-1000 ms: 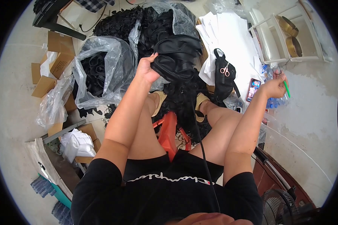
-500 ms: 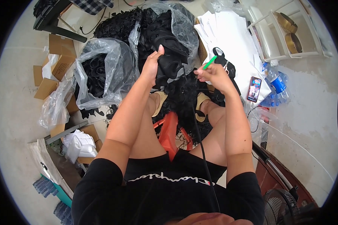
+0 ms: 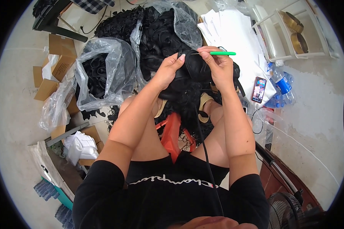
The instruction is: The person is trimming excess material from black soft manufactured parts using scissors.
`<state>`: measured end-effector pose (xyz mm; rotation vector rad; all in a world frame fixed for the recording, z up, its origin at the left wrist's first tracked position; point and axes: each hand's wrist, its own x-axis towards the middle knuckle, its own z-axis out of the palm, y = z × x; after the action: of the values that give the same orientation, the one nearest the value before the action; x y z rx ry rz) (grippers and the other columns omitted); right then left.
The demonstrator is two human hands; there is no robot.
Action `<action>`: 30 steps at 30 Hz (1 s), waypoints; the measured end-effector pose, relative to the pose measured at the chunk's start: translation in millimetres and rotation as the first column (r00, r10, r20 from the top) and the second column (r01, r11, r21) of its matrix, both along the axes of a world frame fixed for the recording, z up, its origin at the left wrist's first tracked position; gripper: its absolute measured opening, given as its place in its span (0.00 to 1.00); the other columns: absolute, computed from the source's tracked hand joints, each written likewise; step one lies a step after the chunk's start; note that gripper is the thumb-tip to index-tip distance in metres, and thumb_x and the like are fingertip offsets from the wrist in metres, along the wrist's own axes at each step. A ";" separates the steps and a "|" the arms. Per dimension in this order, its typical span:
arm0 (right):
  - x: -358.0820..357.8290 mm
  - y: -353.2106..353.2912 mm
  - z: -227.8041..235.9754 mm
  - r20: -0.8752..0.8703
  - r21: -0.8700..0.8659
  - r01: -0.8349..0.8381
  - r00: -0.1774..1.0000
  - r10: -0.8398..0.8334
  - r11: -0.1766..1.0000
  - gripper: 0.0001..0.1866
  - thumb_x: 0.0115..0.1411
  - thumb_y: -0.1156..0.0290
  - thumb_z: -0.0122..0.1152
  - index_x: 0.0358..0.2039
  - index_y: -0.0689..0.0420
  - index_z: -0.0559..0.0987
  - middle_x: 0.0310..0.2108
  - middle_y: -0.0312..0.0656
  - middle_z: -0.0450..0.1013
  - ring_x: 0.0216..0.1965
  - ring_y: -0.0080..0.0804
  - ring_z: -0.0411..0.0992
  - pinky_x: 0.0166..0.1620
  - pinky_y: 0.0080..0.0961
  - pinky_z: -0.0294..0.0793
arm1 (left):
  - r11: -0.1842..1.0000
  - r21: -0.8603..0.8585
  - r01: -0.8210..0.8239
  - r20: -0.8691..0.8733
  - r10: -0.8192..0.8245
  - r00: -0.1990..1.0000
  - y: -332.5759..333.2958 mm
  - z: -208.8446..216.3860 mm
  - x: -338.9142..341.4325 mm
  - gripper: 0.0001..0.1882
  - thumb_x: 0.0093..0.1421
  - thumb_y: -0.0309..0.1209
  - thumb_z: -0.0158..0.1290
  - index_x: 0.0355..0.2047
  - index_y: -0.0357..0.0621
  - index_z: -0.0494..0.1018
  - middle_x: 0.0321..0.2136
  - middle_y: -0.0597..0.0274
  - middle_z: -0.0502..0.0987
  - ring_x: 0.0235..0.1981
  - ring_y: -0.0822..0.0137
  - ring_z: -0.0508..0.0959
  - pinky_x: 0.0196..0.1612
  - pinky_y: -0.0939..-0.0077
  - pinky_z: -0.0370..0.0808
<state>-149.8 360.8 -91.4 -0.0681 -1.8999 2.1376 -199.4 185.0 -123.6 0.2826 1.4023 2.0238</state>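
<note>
Between my hands is a black bra (image 3: pixel 197 69) with a smooth moulded cup. My left hand (image 3: pixel 166 73) is closed on its left edge, thumb uppermost. My right hand (image 3: pixel 222 70) pinches a slim green-handled tool (image 3: pixel 224 53), whose thin metal shaft points left across the top of the cup. The handle sticks out to the right, over the white sheets. Whether the right fingers also grip the bra's edge is hard to see. Beyond my hands lies a big heap of black pieces (image 3: pixel 156 38) in clear plastic.
An open clear bag (image 3: pixel 82 87) of black pieces stands at left, near cardboard boxes (image 3: pixel 61 49). White sheets (image 3: pixel 233 30), a phone (image 3: pixel 258 90), plastic bottles (image 3: pixel 283 84) and a white rack (image 3: pixel 273 34) are at right. A red plastic piece (image 3: pixel 171 133) sits between my legs.
My left hand has moved right and slightly down with the bra. My right hand has come up to the cup, and the green-handled tool has turned from slanted to nearly level.
</note>
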 end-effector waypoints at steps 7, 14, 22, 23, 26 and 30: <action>0.9 -2.6 0.3 0.036 -0.034 0.004 0.999 -0.003 0.999 0.06 0.60 0.74 0.59 0.36 0.62 0.80 0.39 0.42 0.75 0.41 0.26 0.73 0.47 0.21 0.71 | 0.998 0.032 0.059 0.070 -0.061 0.996 -2.1 5.7 3.7 0.17 0.68 0.39 0.42 0.46 0.38 0.72 0.40 0.69 0.76 0.40 0.80 0.72 0.49 0.83 0.67; -0.1 -3.8 0.3 -0.008 0.019 0.003 1.000 -0.003 1.000 0.06 0.61 0.74 0.58 0.36 0.62 0.79 0.39 0.42 0.76 0.40 0.27 0.73 0.47 0.21 0.71 | 0.998 0.037 0.052 0.051 -0.054 0.997 -2.7 7.3 4.9 0.18 0.68 0.39 0.42 0.47 0.38 0.72 0.39 0.68 0.77 0.39 0.79 0.73 0.47 0.83 0.68; -0.5 -6.7 0.2 -0.036 0.147 0.044 0.999 -0.039 0.988 0.05 0.59 0.76 0.58 0.35 0.63 0.79 0.38 0.42 0.77 0.40 0.27 0.74 0.47 0.22 0.71 | 0.999 0.009 0.054 0.061 -0.054 0.997 -2.5 10.1 4.5 0.18 0.68 0.39 0.42 0.46 0.38 0.72 0.39 0.68 0.77 0.39 0.79 0.73 0.47 0.83 0.68; -1.0 -6.9 0.1 -0.121 0.284 0.110 0.990 -0.078 0.952 0.05 0.58 0.77 0.59 0.35 0.63 0.79 0.38 0.41 0.77 0.41 0.27 0.74 0.47 0.22 0.71 | 0.999 -0.002 0.053 0.066 -0.053 0.996 -2.0 10.3 4.5 0.18 0.68 0.39 0.42 0.46 0.38 0.72 0.39 0.68 0.77 0.38 0.79 0.73 0.47 0.84 0.68; -2.1 -7.6 -7.5 -0.276 0.433 0.367 0.924 -0.266 0.823 0.06 0.56 0.80 0.58 0.35 0.62 0.80 0.35 0.45 0.78 0.38 0.31 0.76 0.43 0.24 0.73 | 0.993 0.005 0.118 0.116 -0.117 0.986 -2.6 15.8 4.2 0.17 0.68 0.38 0.43 0.45 0.37 0.72 0.38 0.68 0.77 0.36 0.79 0.73 0.44 0.83 0.70; -17.4 49.3 -10.5 -0.102 0.232 0.662 0.745 -0.659 0.713 0.11 0.65 0.74 0.49 0.38 0.63 0.79 0.34 0.43 0.78 0.30 0.25 0.76 0.37 0.21 0.74 | 0.984 -0.006 0.177 -0.007 -0.178 0.984 -13.8 7.3 15.7 0.16 0.68 0.36 0.43 0.43 0.36 0.72 0.37 0.66 0.78 0.35 0.77 0.75 0.42 0.80 0.72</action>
<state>-167.2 410.0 -101.9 -0.5922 -1.7548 1.3932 -183.7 171.3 -116.3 0.3986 1.3368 1.8751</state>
